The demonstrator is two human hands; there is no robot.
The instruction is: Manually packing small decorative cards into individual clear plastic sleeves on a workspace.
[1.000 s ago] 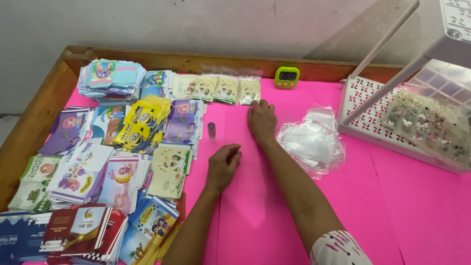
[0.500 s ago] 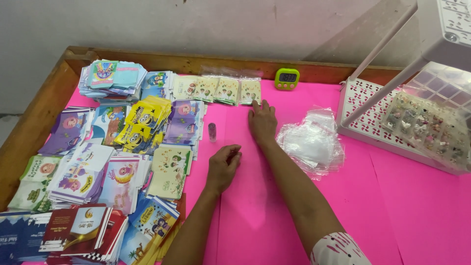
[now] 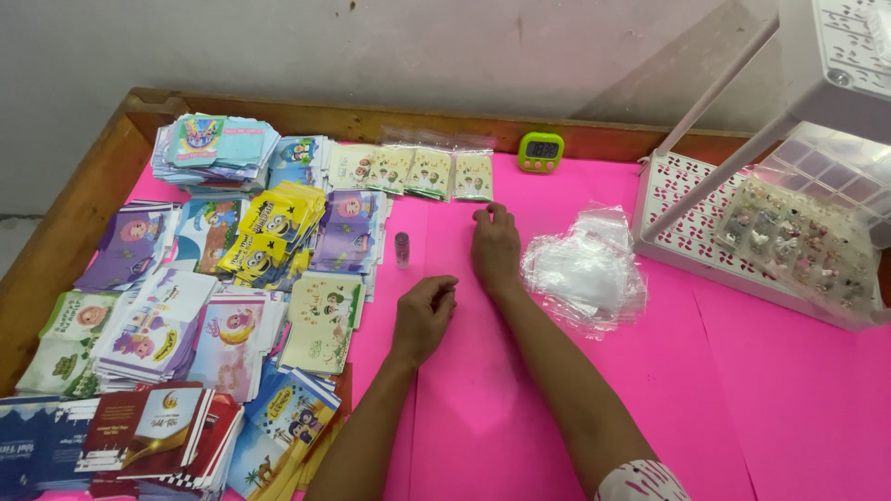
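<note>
My left hand (image 3: 423, 314) rests on the pink table cover (image 3: 761, 399) with its fingers curled in; I cannot see anything in it. A small grey vial (image 3: 402, 249) stands just beyond it. My right hand (image 3: 495, 245) lies palm down farther out, fingers bent against the cover, just short of a row of pale sealed card packets (image 3: 408, 171). A heap of clear plastic bags (image 3: 583, 272) lies right beside my right wrist.
Stacks of colourful cartoon cards (image 3: 190, 306) fill the left half of the table. A green digital timer (image 3: 540, 151) sits by the wooden rim (image 3: 306, 116). A white perforated rack (image 3: 691, 243) at the right holds a clear compartment box of small trinkets (image 3: 800, 243).
My right hand has edged slightly away from the packet row. My left hand has barely moved.
</note>
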